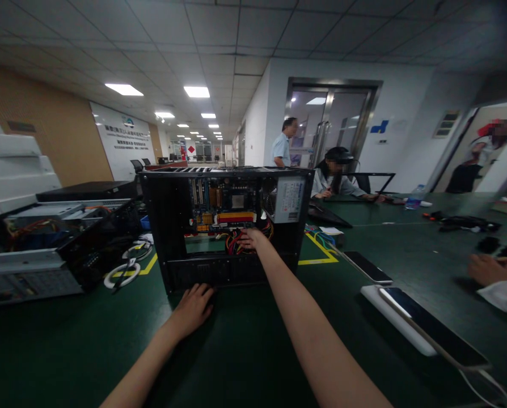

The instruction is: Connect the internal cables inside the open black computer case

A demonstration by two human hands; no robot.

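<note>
An open black computer case stands upright on the green table, its open side facing me. Inside it are a motherboard with a red and yellow memory stick and a silver power supply at the upper right. My right hand reaches into the case, its fingers closed on a bundle of coloured power cables below the board; the fingertips are partly lost among the wires. My left hand lies flat on the table, fingers a little apart and touching the case's lower front edge.
Another opened computer case lies at the left, beside coiled white cables. Phones and a white power bank lie at the right. Across the table sits a person near a black frame; another person's hands show at the right edge.
</note>
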